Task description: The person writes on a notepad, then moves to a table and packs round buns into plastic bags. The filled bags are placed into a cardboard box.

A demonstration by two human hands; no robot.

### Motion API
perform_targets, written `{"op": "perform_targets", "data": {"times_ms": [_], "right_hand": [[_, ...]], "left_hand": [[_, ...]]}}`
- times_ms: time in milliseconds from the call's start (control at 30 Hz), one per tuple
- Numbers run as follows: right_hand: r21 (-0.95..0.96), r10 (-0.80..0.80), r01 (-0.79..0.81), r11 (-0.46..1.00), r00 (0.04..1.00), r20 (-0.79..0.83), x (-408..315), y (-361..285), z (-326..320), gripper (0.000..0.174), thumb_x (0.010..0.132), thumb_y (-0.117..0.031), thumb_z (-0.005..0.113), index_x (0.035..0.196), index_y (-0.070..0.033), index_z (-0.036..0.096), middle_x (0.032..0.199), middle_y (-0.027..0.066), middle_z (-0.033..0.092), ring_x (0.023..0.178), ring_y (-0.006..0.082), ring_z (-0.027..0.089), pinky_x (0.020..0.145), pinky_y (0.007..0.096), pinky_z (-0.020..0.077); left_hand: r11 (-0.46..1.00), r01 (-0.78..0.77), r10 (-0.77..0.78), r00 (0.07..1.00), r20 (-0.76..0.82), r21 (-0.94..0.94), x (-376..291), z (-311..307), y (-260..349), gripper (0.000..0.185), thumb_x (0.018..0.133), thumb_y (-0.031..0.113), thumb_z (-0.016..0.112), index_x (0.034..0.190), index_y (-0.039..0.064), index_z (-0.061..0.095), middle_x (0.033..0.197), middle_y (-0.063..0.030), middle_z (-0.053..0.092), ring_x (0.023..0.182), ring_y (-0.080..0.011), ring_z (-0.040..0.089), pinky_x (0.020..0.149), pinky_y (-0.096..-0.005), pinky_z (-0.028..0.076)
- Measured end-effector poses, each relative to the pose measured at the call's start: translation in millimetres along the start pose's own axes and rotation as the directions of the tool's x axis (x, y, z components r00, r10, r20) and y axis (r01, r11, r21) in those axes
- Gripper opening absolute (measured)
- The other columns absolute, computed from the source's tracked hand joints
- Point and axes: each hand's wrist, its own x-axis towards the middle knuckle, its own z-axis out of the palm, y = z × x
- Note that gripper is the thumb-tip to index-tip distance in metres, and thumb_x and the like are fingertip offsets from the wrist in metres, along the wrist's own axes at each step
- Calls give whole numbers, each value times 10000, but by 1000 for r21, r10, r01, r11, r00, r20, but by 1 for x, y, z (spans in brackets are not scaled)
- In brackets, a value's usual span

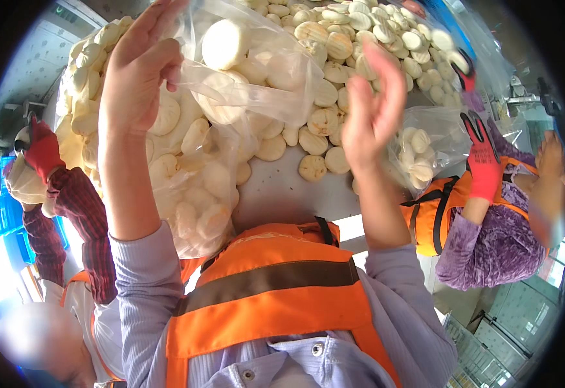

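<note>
My left hand [134,82] is raised at the upper left, its curled fingers gripping the edge of a clear plastic bag [282,102]. Large round pale buns show through that bag, which lies open over the pile. My right hand [374,106] is lifted and slightly blurred, fingers apart, with nothing in it. Beneath and beyond it spreads a heap of flat round pale buns [324,121], some with browned marks. Another clear bag with buns inside [200,203] rests between my left forearm and the orange apron [273,281].
At the left, a co-worker's red-gloved hand [42,148] holds a pale bag. A second co-worker's red-gloved hands [484,165] are at the right, near a clear bag of buns [416,155]. More buns are piled at the left [86,72]. The grey tabletop [282,189] shows before me.
</note>
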Motion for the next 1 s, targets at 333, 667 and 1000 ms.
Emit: {"op": "perform_targets", "data": {"times_ms": [333, 667, 1000], "right_hand": [[-770, 542, 136, 624, 634, 552, -269, 34, -38, 519, 646, -41, 610, 1159, -88, 547, 1347, 129, 413, 1206, 418, 390, 981, 479, 366], [-70, 393, -391, 918, 919, 10, -105, -12, -22, 540, 679, -69, 656, 1187, -27, 479, 1234, 169, 498, 1107, 292, 518, 897, 395, 466], [-35, 287, -481, 876, 462, 839, 60, 1, -4, 679, 775, -437, 715, 1291, -50, 501, 1196, 114, 586, 1110, 213, 544, 1043, 376, 338]], "left_hand": [[995, 87, -87, 996, -12, -42, 16, 29, -25, 711, 719, -55, 443, 1405, -70, 258, 1428, -169, 386, 541, -75, 482, 455, -192, 385], [998, 14, -11, 998, 59, -54, 14, 10, -42, 717, 714, -53, 474, 1400, -84, 268, 1409, -154, 416, 559, -81, 443, 482, -233, 381], [992, 119, -117, 992, -57, 45, 30, 31, -36, 651, 769, -47, 425, 1403, -56, 278, 1383, -103, 466, 513, -51, 370, 447, -186, 312]]}}
